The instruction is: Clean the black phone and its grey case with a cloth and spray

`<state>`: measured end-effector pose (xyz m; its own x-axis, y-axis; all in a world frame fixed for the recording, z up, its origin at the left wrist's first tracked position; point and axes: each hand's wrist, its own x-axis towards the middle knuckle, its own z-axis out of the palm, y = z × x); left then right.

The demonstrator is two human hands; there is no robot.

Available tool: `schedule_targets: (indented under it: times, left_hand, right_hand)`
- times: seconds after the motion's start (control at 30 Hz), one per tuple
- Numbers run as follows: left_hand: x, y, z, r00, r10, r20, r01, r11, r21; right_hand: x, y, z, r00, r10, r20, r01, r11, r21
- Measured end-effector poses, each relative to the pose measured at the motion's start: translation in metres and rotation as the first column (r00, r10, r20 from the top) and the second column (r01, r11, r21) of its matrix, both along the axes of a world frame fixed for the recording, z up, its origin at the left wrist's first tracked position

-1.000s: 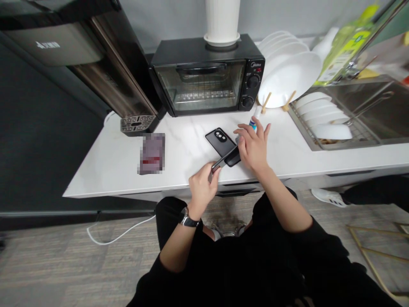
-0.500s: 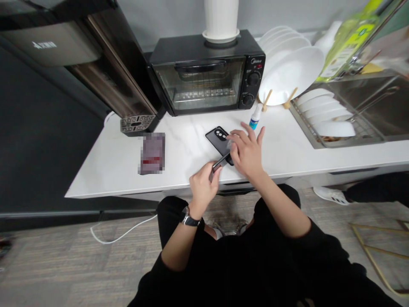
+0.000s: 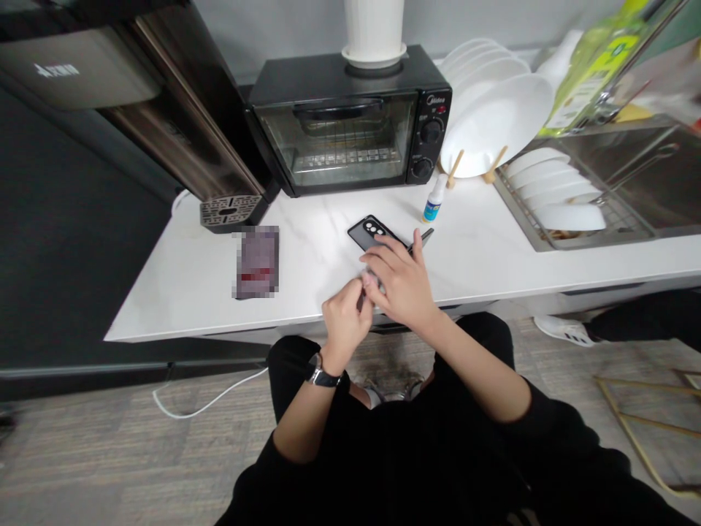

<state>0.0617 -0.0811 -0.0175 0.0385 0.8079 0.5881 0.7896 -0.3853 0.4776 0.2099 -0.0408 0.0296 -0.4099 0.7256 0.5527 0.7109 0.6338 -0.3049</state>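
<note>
My left hand (image 3: 347,318) is closed on the near end of a dark phone (image 3: 423,239), held at a slant over the counter's front edge. Its far end shows past my right hand (image 3: 402,285), which covers the middle of it. Under my right thumb and fingers is a small pale cloth (image 3: 374,276), pressed to the phone near my left fingertips and mostly hidden. Just behind my hands a dark phone case (image 3: 364,232) with camera holes lies on the counter, partly covered by my right fingers. A small white and blue spray bottle (image 3: 432,202) stands behind them to the right.
A blurred-out flat object (image 3: 257,261) lies to the left on the white counter (image 3: 307,256). Behind are a drinks machine (image 3: 230,210) and a toaster oven (image 3: 350,142). At right are upright plates (image 3: 493,124) and a sink rack with bowls (image 3: 569,217).
My right hand has moved left and nearer, along the phone to my left hand, with the cloth. The phone's far end now shows beyond it. The view has shifted slightly.
</note>
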Motion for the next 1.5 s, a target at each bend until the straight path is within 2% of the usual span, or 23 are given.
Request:
schedule_targets:
  times: [0.17,0.27,0.33,0.43,0.53,0.67,0.8,0.9,1.03,1.1,1.2,1.37,1.43,1.5]
  left_hand:
    - [0.002,0.000,0.005,0.999,-0.003,0.046,0.006,0.998,-0.060]
    - [0.002,-0.001,0.004,0.998,0.003,0.062,0.001,0.997,-0.071]
    - [0.002,-0.001,0.002,0.998,-0.004,0.068,0.008,0.997,-0.072]
    - [0.000,0.000,-0.001,0.999,0.021,0.033,-0.020,0.999,-0.048]
    - [0.000,0.001,-0.001,0.999,0.040,-0.016,-0.040,0.999,-0.029]
    - [0.001,0.001,0.003,1.000,-0.018,0.001,0.019,0.998,-0.065]
    - [0.003,0.001,0.005,1.000,0.007,0.022,-0.006,0.997,-0.074]
    - [0.002,0.001,0.003,0.999,-0.004,0.036,0.006,0.998,-0.065]
    - [-0.001,0.001,-0.001,1.000,0.001,0.002,-0.001,1.000,-0.018]
    - [-0.002,0.002,-0.002,1.000,0.015,-0.017,-0.016,1.000,-0.009]
    - [-0.002,0.002,0.000,1.000,-0.016,0.003,0.016,0.999,-0.037]
    - [0.002,0.002,0.005,0.999,-0.018,0.040,0.019,0.999,-0.041]
    - [0.003,0.002,0.004,0.999,-0.009,0.046,0.011,0.999,-0.044]
    - [0.002,0.002,0.000,0.999,0.007,0.031,-0.005,0.999,-0.042]
  right_hand:
    - [0.038,0.044,0.002,0.976,-0.202,-0.082,0.203,0.979,-0.006]
    - [0.034,0.046,0.002,0.954,-0.275,-0.116,0.277,0.961,-0.005]
    - [0.019,0.031,0.003,0.963,-0.244,-0.115,0.244,0.970,-0.014]
    - [-0.007,0.001,0.004,0.993,-0.090,-0.070,0.088,0.996,-0.024]
    - [-0.010,-0.011,0.005,1.000,0.006,-0.018,-0.006,1.000,-0.028]
    - [0.021,0.016,0.004,0.993,-0.111,-0.028,0.111,0.994,-0.020]
    - [0.039,0.040,0.005,0.969,-0.242,-0.058,0.241,0.970,-0.025]
    - [0.022,0.027,0.006,0.965,-0.248,-0.083,0.246,0.969,-0.041]
    - [-0.009,-0.009,0.006,0.992,-0.109,-0.062,0.106,0.993,-0.047]
    - [-0.012,-0.015,0.005,0.998,-0.047,-0.044,0.046,0.998,-0.039]
    - [0.006,0.000,0.004,0.997,-0.053,-0.050,0.051,0.998,-0.030]
    - [0.043,0.040,0.004,0.967,-0.238,-0.086,0.237,0.971,-0.025]
    - [0.037,0.036,0.004,0.962,-0.259,-0.083,0.258,0.966,-0.016]
    - [0.018,0.020,0.004,0.977,-0.200,-0.069,0.200,0.980,-0.006]
